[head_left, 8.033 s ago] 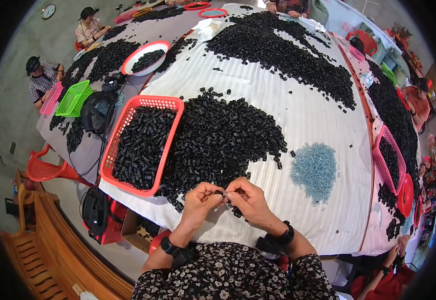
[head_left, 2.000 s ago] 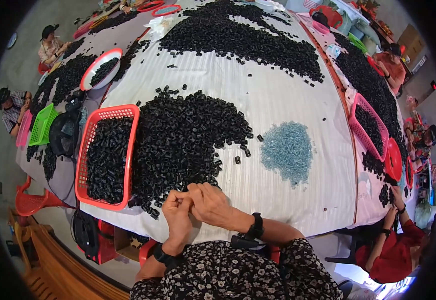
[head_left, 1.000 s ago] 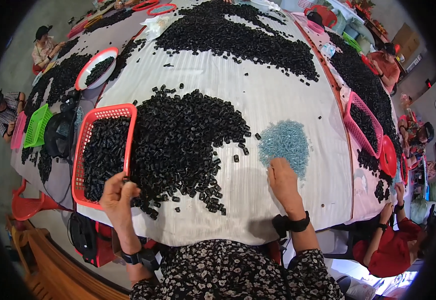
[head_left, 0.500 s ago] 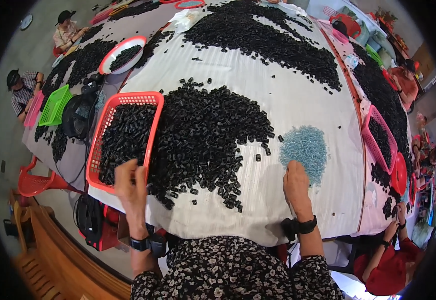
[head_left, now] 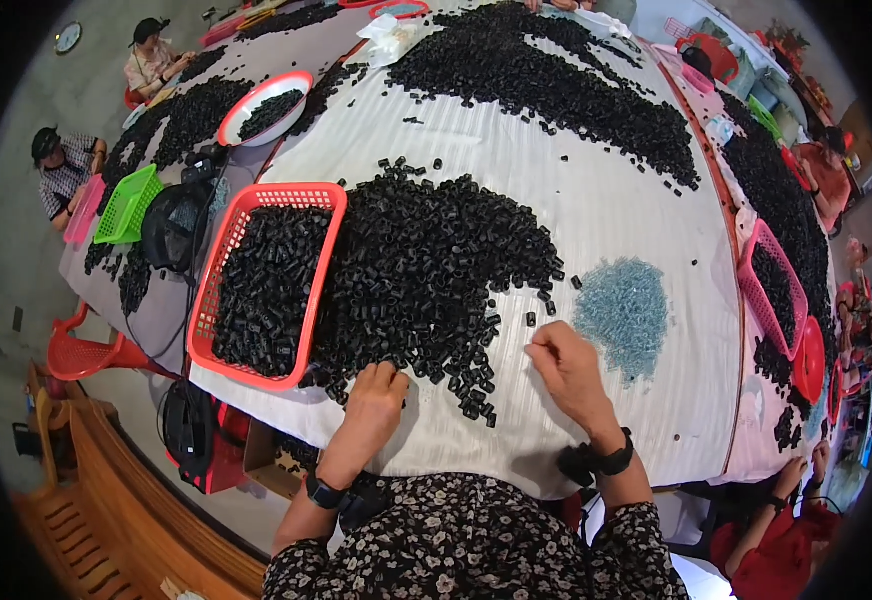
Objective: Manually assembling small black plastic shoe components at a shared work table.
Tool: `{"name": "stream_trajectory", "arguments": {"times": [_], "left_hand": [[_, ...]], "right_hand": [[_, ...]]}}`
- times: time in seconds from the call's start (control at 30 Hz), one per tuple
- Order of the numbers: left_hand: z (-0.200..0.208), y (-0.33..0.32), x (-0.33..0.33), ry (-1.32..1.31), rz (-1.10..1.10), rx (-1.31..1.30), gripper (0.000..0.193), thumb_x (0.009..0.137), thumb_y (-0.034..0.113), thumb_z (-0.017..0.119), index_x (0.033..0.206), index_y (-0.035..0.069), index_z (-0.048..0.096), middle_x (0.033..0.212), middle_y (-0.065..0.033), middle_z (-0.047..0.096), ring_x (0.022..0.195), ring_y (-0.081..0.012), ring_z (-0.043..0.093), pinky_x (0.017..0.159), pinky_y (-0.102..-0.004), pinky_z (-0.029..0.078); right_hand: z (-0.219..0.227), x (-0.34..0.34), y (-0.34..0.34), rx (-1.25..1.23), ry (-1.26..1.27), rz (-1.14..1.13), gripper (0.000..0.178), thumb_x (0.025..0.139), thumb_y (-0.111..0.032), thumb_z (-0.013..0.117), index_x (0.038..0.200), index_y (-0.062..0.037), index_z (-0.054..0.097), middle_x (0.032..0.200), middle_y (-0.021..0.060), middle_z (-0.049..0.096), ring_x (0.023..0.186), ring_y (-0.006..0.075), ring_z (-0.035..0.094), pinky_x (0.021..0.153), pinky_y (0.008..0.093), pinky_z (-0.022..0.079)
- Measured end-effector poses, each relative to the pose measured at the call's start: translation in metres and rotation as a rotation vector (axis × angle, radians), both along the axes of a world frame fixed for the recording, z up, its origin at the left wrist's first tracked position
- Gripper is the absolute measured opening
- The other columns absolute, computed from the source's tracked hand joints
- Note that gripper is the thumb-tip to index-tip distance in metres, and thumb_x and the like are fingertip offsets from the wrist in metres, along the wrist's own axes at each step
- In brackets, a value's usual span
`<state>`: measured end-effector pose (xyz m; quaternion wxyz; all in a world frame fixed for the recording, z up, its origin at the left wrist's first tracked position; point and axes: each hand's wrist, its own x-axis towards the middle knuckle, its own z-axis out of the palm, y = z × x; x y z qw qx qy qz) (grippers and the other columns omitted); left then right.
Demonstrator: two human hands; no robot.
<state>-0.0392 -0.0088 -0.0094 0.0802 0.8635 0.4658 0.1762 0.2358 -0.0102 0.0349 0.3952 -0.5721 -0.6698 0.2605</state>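
Head view showed a well-filled basket (head_left: 246,374), ample black pile (head_left: 426,270) and blue pile (head_left: 621,315) remaining, left hand (head_left: 372,405) and right hand (head_left: 568,370) fingers curled, gap and contents unclear.

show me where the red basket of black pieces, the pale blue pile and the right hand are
red basket (head_left: 322,284), head view, on its right rim
pale blue pile (head_left: 623,320), head view, on its middle
right hand (head_left: 572,375), head view, on the back of the hand

I cannot verify whether the left hand (head_left: 373,406) or right hand (head_left: 570,372) holds anything; lower edge crops floral shirt (head_left: 466,542).
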Motion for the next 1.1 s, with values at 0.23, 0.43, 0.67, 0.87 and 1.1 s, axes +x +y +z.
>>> {"name": "stream_trajectory", "arguments": {"times": [0.23, 0.43, 0.67, 0.87, 1.1], "left_hand": [[0.009, 0.004, 0.004, -0.129, 0.008, -0.015, 0.018, 0.071, -0.001, 0.061, 0.088, 0.0, 0.059, 0.08, -0.0113, 0.053, 0.075, -0.0257, 0.055, 0.065, -0.0352, 0.045], [0.036, 0.007, 0.012, -1.092, 0.089, -0.769, 0.017, 0.087, 0.006, 0.061, 0.102, -0.001, 0.061, 0.086, -0.0023, 0.062, 0.074, -0.0071, 0.059, 0.066, -0.0215, 0.051], [0.041, 0.007, 0.022, -1.24, 0.065, -0.799, 0.022, 0.087, 0.008, 0.062, 0.108, -0.001, 0.06, 0.088, -0.0063, 0.064, 0.074, -0.0102, 0.061, 0.069, -0.0232, 0.052], [0.039, 0.006, 0.02, -1.286, 0.07, -0.848, 0.017, 0.088, 0.004, 0.059, 0.104, -0.002, 0.057, 0.089, -0.0083, 0.064, 0.075, -0.0139, 0.063, 0.07, -0.0258, 0.053], [0.028, 0.009, 0.024, -1.423, 0.175, -0.779, 0.011, 0.087, 0.002, 0.058, 0.098, 0.001, 0.056, 0.088, -0.0069, 0.063, 0.076, -0.0121, 0.062, 0.069, -0.0229, 0.051]], "right_hand": [[0.0, -0.051, 0.024, 0.032, 0.272, 0.235, 0.008, 0.084, -0.007, 0.062, 0.085, -0.0018, 0.056, 0.074, 0.0015, 0.053, 0.059, 0.0079, 0.046, 0.052, 0.0218, 0.038], [0.002, -0.072, 0.025, -0.292, 0.757, 0.352, 0.005, 0.089, -0.007, 0.056, 0.092, -0.0029, 0.056, 0.077, -0.002, 0.054, 0.062, 0.0034, 0.049, 0.055, 0.0183, 0.041], [0.002, -0.068, 0.024, -0.278, 0.819, 0.369, 0.008, 0.087, -0.004, 0.057, 0.095, -0.0009, 0.057, 0.082, 0.0003, 0.056, 0.064, 0.0054, 0.054, 0.056, 0.0193, 0.045], [-0.004, -0.067, 0.026, -0.316, 0.803, 0.331, 0.01, 0.087, -0.004, 0.058, 0.096, 0.0002, 0.057, 0.082, 0.0019, 0.057, 0.065, 0.0055, 0.056, 0.058, 0.0187, 0.048], [0.003, -0.07, 0.022, -0.342, 0.768, 0.311, 0.009, 0.088, -0.006, 0.058, 0.095, -0.0013, 0.057, 0.078, -0.0006, 0.055, 0.063, 0.0044, 0.053, 0.056, 0.0193, 0.045]]}}
